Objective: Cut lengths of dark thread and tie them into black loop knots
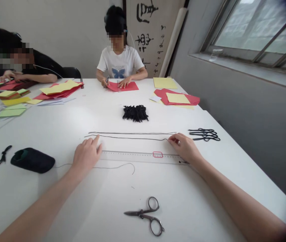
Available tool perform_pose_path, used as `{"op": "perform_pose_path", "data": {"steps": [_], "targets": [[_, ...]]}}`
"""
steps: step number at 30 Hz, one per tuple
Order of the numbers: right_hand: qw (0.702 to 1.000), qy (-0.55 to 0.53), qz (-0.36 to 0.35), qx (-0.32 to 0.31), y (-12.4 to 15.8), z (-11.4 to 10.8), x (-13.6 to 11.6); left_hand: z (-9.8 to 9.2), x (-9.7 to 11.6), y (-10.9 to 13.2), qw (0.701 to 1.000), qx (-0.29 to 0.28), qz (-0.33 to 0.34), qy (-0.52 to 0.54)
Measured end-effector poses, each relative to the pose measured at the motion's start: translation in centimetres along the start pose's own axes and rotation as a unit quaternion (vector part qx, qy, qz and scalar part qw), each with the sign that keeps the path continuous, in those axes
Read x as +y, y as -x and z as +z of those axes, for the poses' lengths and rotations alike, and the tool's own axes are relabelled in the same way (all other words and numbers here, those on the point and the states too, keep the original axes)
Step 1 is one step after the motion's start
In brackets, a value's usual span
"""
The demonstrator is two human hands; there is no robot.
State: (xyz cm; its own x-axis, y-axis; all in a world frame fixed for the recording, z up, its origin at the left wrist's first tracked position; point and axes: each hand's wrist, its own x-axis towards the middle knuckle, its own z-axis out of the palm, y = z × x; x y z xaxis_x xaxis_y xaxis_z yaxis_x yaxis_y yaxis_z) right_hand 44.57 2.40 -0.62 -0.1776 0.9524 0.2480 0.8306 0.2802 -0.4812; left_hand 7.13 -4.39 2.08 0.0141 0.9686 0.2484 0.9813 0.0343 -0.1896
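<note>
A length of black cord [132, 138] lies nearly straight across the white table. My left hand [85, 153] rests near its left end, index fingertip on the cord and fingers stretched out. At the other end, my right hand [185, 147] pinches the cord between thumb and finger. Just beyond it run further thin black cords [132, 133], roughly parallel. On the near side a clear ruler [137, 156] lies between my hands, its right end partly under my right wrist. A dark spool of thread [35, 160] lies left of my left hand, its loose thread trailing behind that forearm.
Scissors [144, 214] lie open near the front. A black cord bundle [135, 113] sits mid-table, looped cords [204, 134] at right, a small knotted cord [4, 155] at left. Two people work across the table among red paper [130, 86] and yellow sheets [165, 83].
</note>
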Motion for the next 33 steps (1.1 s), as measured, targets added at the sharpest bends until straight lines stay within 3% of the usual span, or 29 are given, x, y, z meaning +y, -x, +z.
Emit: {"op": "perform_pose_path", "data": {"steps": [7,16,23,33], "targets": [[0.999,0.024,0.021,0.008,0.1,-0.2,0.9,0.3,-0.2,-1.0,0.996,-0.066,-0.059,0.008],[0.998,0.053,0.037,0.018,0.0,0.1,1.2,0.8,-0.8,-1.7,0.996,-0.076,-0.045,-0.009],[0.998,0.057,0.034,0.019,0.0,0.1,1.3,0.6,-0.9,-0.3,0.992,-0.081,-0.086,-0.032],[0.997,0.056,0.051,0.018,0.1,0.0,1.1,0.4,-1.2,-0.9,0.99,-0.093,-0.104,-0.019]]}}
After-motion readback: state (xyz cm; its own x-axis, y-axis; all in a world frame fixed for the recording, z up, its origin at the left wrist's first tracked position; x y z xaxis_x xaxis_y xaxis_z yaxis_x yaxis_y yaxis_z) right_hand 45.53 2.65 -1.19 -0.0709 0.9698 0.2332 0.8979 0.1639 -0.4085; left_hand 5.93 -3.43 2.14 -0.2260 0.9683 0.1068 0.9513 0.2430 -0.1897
